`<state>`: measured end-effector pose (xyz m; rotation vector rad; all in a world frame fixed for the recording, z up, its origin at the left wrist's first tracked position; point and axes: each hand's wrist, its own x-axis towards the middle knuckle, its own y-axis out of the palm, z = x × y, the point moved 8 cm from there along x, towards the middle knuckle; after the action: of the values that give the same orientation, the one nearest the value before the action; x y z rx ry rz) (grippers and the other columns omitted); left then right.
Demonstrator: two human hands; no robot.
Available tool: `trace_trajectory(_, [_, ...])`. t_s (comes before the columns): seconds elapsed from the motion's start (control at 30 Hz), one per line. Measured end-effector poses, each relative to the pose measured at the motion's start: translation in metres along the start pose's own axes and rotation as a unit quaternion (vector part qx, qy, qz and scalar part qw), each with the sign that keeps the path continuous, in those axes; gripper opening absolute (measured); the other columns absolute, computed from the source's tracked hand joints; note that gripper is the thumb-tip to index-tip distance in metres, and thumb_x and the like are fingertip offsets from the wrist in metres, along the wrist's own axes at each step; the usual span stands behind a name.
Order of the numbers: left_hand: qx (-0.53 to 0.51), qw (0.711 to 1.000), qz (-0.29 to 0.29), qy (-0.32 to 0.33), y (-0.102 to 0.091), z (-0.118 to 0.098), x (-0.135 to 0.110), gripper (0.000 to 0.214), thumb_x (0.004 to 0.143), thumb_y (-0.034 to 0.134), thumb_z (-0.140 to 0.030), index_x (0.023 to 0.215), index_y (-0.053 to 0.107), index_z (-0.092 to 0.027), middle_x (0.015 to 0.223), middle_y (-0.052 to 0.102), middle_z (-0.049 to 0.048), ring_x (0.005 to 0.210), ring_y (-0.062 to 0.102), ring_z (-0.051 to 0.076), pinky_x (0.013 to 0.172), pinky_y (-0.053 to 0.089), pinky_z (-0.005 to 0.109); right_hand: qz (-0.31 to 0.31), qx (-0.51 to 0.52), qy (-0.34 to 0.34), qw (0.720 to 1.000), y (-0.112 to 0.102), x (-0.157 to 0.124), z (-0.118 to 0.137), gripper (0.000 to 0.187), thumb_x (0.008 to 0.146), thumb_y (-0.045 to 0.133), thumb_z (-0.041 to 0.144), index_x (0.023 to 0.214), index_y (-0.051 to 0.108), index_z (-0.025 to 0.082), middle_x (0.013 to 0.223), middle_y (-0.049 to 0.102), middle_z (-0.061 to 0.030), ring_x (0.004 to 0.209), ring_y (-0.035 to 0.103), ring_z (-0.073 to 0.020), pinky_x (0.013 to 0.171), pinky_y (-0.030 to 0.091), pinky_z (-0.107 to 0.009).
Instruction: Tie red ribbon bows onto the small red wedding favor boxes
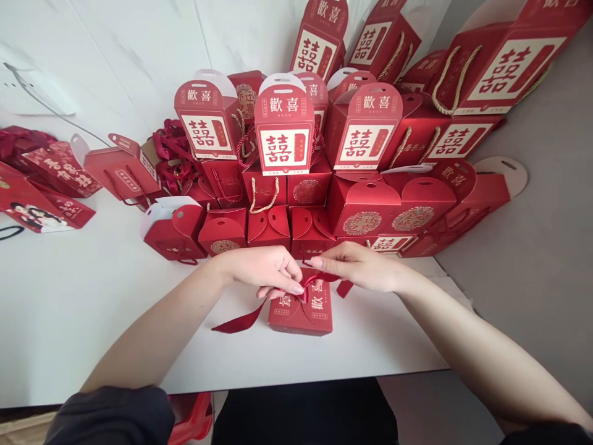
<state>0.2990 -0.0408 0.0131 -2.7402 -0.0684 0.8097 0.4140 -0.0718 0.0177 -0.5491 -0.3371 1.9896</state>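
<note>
While the box (pixel 301 322) on the bench (pixel 185 352) is folded shut, its ribbon (pixel 326 277) looks only partly tied: the left hand (pixel 266 269) and right hand (pixel 360 266) each pinch it, one tail (pixel 238 322) loose.

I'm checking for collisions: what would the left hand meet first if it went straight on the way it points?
Most likely the red ribbon, which the left hand is holding; past that, depth is unclear.

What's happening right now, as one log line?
left hand: pinching red ribbon; right hand: holding red ribbon; red box: beneath hands, on white table
</note>
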Motion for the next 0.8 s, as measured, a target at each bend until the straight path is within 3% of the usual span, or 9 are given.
trace_trajectory(0.13, [-0.003,1.000,-0.002,-0.018,0.000,0.003,-0.001,0.021,0.087,0.062,-0.035,0.080,0.068,-0.016,0.051,0.056,-0.0045,0.037,0.045,0.005,0.043,0.036,0.016,0.039,-0.012,-0.041,0.998,0.002,0.002,0.001,0.035,0.088,0.061,0.051,0.078,0.062,0.017,0.060,0.046,0.0045,0.051,0.041,-0.0087,0.048,0.035,-0.023])
trace_trajectory(0.3, [-0.016,1.000,0.007,-0.013,0.001,0.003,0.000,0.029,0.086,0.063,-0.036,0.065,0.059,-0.015,0.051,0.058,-0.0036,0.037,0.048,0.005,0.043,0.036,0.016,0.025,-0.066,-0.053,0.996,-0.006,-0.004,0.008,0.032,0.089,0.060,0.050,0.086,0.065,0.018,0.069,0.055,0.0028,0.059,0.046,-0.0102,0.054,0.036,-0.023])
trace_trajectory(0.5, [-0.024,0.999,0.023,-0.021,0.003,0.006,0.002,0.025,0.087,0.062,-0.035,0.072,0.061,-0.015,0.054,0.060,-0.0030,0.039,0.053,0.006,0.043,0.040,0.015,-0.002,-0.111,-0.116,0.987,-0.002,-0.001,0.018,0.027,0.093,0.055,0.042,0.084,0.066,0.019,0.086,0.061,-0.0011,0.077,0.055,-0.0135,0.070,0.041,-0.026])
trace_trajectory(0.67, [-0.032,0.999,0.023,-0.010,0.005,0.005,0.003,0.023,0.087,0.062,-0.034,0.074,0.063,-0.015,0.055,0.059,-0.0034,0.040,0.052,0.006,0.043,0.041,0.016,-0.009,-0.102,-0.073,0.992,0.004,0.002,0.015,0.032,0.092,0.055,0.046,0.080,0.064,0.018,0.064,0.055,0.0030,0.056,0.046,-0.0101,0.055,0.036,-0.024])
trace_trajectory(0.8, [-0.018,1.000,0.013,-0.008,0.003,0.002,0.001,0.026,0.087,0.061,-0.034,0.070,0.063,-0.015,0.051,0.056,-0.0040,0.037,0.047,0.005,0.043,0.037,0.016,-0.018,-0.095,-0.084,0.992,0.004,0.000,0.018,0.020,0.090,0.060,0.035,0.082,0.066,0.018,0.061,0.056,0.0046,0.051,0.046,-0.0082,0.053,0.036,-0.023])
